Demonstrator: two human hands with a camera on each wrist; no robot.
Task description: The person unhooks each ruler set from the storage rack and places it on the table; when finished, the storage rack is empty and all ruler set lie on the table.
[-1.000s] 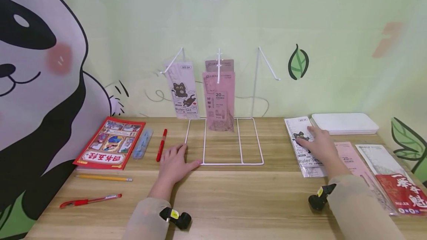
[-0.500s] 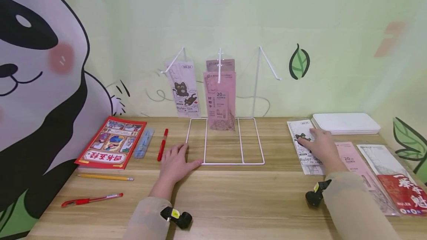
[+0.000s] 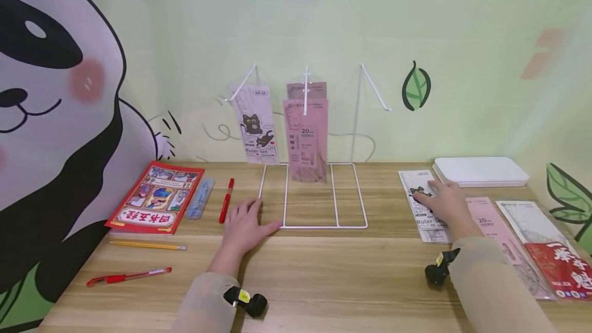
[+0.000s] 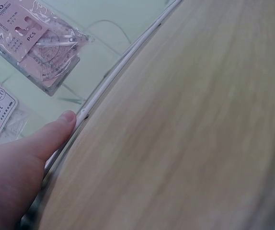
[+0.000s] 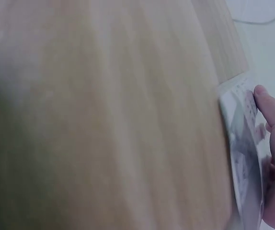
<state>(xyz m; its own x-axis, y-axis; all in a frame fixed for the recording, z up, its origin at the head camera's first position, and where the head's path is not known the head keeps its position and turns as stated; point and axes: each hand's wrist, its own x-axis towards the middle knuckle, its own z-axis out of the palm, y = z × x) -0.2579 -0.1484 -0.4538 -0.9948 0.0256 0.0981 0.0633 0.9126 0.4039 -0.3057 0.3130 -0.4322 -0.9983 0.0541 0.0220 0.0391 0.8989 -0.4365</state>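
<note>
My left hand [image 3: 245,227] rests on the table at the front left corner of a white wire display rack [image 3: 326,227], its thumb touching the wire. The fingers are spread and relaxed. At the right, my right hand [image 3: 448,207] grips a white ruler set packet [image 3: 413,180] with black cats on it. The thumb lies over its face and the other fingers are toward its right edge; they are partly hidden. In the right wrist view the packet [image 5: 243,158] lies on the table under the hand. A cat ruler set [image 3: 256,127] and pink ruler packets [image 3: 305,143] hang from the rack's left and middle hooks.
Right of my hand lie a pink ruler packet [image 3: 490,225] and a red-and-white ruler packet [image 3: 550,251], before a white case [image 3: 481,171]. At left are a red book [image 3: 154,197], a blue packet [image 3: 200,198], a red marker [image 3: 226,200], a pencil [image 3: 148,245] and a red pen [image 3: 129,275].
The cat ruler packet under my right hand has shifted slightly right, its top edge a little nearer me; it has been almost still since half a second ago. My left hand stays put.
</note>
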